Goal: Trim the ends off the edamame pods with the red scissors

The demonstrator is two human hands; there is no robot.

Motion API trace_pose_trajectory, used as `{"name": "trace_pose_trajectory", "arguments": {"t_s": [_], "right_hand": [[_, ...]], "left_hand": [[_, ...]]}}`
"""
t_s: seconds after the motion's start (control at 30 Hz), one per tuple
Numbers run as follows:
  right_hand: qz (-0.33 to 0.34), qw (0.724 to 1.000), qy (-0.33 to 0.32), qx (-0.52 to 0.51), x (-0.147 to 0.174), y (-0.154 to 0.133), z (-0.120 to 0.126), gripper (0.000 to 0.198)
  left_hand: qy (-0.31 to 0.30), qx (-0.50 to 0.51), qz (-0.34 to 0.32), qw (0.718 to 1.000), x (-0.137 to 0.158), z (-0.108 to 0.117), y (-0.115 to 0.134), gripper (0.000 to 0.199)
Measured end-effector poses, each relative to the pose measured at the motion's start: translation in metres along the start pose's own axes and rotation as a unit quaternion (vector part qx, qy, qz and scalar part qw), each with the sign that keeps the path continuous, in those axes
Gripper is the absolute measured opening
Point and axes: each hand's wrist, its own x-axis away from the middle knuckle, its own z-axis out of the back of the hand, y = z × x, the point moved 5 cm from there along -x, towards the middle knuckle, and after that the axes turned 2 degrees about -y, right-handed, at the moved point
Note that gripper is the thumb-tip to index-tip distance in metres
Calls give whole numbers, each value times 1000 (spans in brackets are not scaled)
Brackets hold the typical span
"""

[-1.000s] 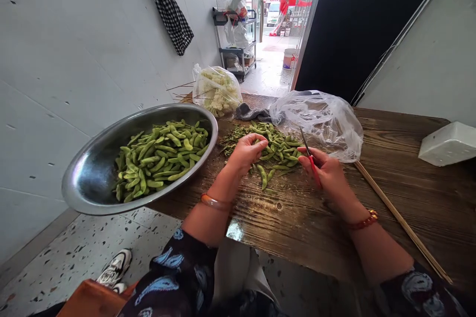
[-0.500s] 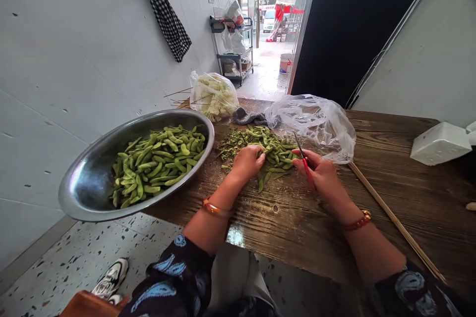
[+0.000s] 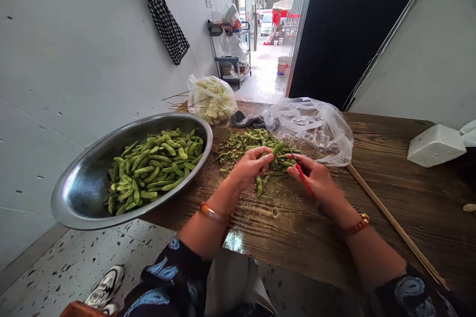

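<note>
My left hand (image 3: 253, 164) is closed on a green edamame pod (image 3: 277, 148), whose free end sticks out to the right. Red-handled scissors (image 3: 303, 178) sit in my right hand (image 3: 313, 176), their dark blades pointing up and close to that pod. Beneath and behind both hands lies a pile of pods (image 3: 256, 134) on the wooden table, with small trimmed bits (image 3: 232, 146) at its left side. A large steel basin (image 3: 84, 193) to the left holds many more pods (image 3: 156, 166).
Behind the pile are a bag of cauliflower (image 3: 212, 99), a grey cloth (image 3: 247, 120) and a clear plastic bag (image 3: 316, 126). Thin wooden sticks (image 3: 394, 223) lie along the table's right side. A white box (image 3: 435, 146) stands at the far right.
My left hand has lifted from the pile and moved right with a pod showing in it. The scissors have shifted slightly left, so the blades are now nearer the pod.
</note>
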Motion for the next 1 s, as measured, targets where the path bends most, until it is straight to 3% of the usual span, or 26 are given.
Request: {"name": "trace_pose_trajectory", "arguments": {"t_s": [0.2, 0.47, 0.6, 0.77, 1.0], "right_hand": [[9, 1000, 5, 11, 0, 2, -1, 49], [21, 999, 27, 42, 0, 0, 2, 45], [38, 993, 23, 107, 2, -5, 0, 46], [50, 988, 15, 144, 4, -5, -3, 48], [53, 988, -14, 141, 3, -5, -5, 44]], "left_hand": [[-38, -46, 7, 998, 2, -11, -4, 40], [-24, -44, 20, 999, 4, -15, -5, 42], [12, -95, -14, 995, 5, -12, 3, 36], [3, -179, -82, 981, 1, -12, 5, 24], [-5, -265, -95, 960, 0, -9, 3, 27]]}}
